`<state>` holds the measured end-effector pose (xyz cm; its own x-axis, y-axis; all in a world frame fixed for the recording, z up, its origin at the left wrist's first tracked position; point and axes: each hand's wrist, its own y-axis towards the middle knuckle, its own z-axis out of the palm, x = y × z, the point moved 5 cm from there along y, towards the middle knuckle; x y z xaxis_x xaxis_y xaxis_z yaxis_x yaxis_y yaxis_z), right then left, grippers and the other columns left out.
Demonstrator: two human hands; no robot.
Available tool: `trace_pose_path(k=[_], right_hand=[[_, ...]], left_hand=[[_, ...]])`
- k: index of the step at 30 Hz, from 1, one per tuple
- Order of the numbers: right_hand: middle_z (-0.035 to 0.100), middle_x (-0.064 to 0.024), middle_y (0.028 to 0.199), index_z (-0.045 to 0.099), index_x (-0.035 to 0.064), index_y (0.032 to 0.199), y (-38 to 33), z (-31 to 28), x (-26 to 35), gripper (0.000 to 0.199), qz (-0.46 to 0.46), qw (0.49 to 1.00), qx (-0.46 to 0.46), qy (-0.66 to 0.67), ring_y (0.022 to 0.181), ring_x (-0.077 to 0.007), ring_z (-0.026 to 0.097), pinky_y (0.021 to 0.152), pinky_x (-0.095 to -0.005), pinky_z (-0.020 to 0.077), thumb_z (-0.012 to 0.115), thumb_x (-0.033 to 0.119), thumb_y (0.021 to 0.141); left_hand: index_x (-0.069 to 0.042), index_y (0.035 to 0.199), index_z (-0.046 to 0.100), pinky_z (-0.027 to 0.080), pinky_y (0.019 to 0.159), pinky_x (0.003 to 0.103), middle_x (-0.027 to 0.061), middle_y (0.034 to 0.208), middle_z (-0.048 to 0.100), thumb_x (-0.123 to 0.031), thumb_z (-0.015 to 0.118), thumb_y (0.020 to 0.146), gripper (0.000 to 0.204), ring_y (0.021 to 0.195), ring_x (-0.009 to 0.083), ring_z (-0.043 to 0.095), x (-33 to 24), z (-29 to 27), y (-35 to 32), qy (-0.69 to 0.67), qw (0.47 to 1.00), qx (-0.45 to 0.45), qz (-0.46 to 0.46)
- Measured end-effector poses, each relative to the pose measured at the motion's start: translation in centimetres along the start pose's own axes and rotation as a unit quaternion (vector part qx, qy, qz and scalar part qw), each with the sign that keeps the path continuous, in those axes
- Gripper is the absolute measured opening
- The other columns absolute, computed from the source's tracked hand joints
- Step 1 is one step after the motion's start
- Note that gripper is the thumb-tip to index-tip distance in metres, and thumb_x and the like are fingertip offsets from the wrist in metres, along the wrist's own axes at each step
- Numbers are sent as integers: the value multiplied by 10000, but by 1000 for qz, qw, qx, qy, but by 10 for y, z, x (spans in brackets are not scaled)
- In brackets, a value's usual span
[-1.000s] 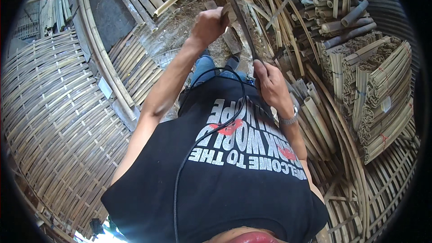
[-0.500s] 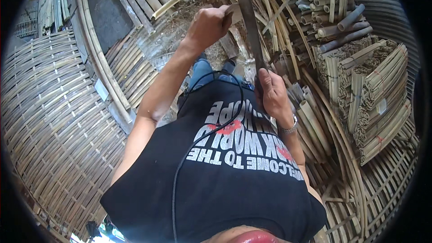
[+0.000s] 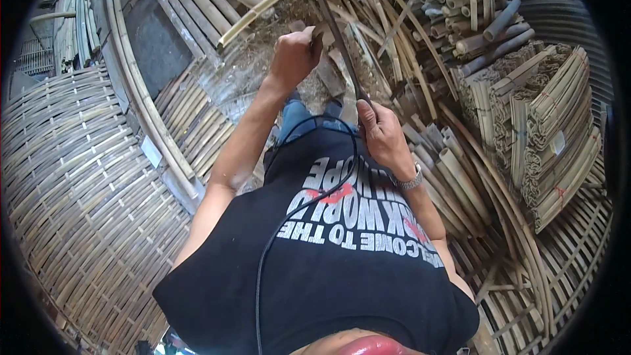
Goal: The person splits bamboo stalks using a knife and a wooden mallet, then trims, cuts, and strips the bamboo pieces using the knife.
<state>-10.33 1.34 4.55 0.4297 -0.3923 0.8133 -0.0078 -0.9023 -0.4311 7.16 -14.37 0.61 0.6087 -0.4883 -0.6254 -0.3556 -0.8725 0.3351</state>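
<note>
Long dark narrow metal-looking strip (image 3: 337, 35) is clasped in R hand (image 3: 382, 134), L hand (image 3: 296, 56) closed on small flat brownish piece (image 3: 319, 29), prob. positioning step, next move needing steady R hold.

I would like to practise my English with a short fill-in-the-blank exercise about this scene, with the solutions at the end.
1. The person's ____ hand grips the near end of the dark bar.
2. The shirt is mainly ____ in colour.
3. The large woven panel is on the person's ____ side.
4. The jeans are ____ in colour.

Missing words: right; black; left; blue.
</note>
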Motion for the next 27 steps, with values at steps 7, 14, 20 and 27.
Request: trace_pose_path(k=[7, 14, 20, 27], right_hand=[[566, -138, 675, 607, 11, 802, 55, 33, -81, 647, 64, 998, 4, 4, 642, -239, 553, 619, -375, 444, 437, 602, 1001], [527, -98, 548, 550, -21, 676, 64, 14, -82, 714, 39, 998, -22, 51, 523, -193, 561, 540, -401, 447, 455, 610, 994], [414, 81, 627, 582, 66, 773, 12, -66, 14, 583, 41, 996, 40, 68, 562, -53, 369, 493, -262, 287, 505, 603, 987], [585, 19, 738, 609, -39, 1226, -71, -179, 117, 369, -52, 995, 34, 73, 547, -49, 500, 473, -206, 375, 650, 177, 929]], left_hand=[[-48, 1155, 667, 554, 817, 503, 266, 909, 692, -192, 629, 835, 353, 874, 444, 676, 87, 53, -42, 25, 984, 137, -112], [-71, 1176, 692, 573, 795, 321, 119, 1014, 747, -255, 722, 825, 397, 825, 169, 715, 113, -8, -38, -6, 968, 7, -252], [-76, 1201, 677, 555, 891, 403, 199, 1061, 722, -286, 704, 802, 451, 992, 342, 705, 183, -16, -135, 42, 956, -1, -290], [-66, 1164, 697, 544, 892, 433, 240, 1050, 710, -322, 706, 785, 457, 998, 377, 692, 233, -11, -388, 111, 837, 73, -532]])
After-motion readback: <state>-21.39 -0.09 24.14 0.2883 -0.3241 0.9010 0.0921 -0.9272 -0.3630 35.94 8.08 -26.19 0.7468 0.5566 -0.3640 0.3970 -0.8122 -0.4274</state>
